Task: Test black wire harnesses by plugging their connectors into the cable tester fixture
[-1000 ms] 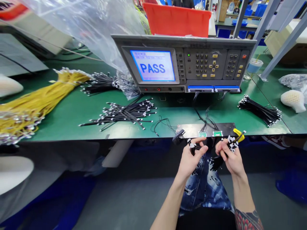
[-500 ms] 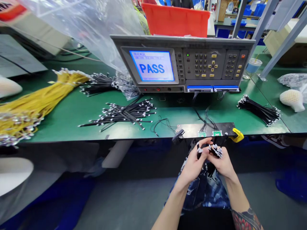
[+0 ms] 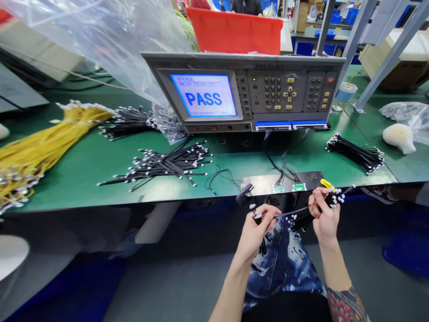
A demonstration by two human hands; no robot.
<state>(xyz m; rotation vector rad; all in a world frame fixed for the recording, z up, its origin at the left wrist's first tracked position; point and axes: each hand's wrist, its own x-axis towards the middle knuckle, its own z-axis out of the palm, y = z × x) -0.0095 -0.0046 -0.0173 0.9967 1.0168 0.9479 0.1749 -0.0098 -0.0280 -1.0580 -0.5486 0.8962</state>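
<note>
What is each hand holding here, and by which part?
The left hand pinches a black wire at its white connector end; the right hand grips a bundle of black wires near their white connectors.

Hands (image 3: 256,235) (image 3: 324,219) gripping black wire harnesses (image 3: 301,220), tester screen (image 3: 203,96) showing PASS

Cable tester (image 3: 244,91) showing PASS, red plastic crate (image 3: 233,36), bundled yellow wires (image 3: 40,150)

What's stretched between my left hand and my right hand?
In the head view, a thin black wire stretches between the left hand and the right hand, above the blue denim jeans.
</note>
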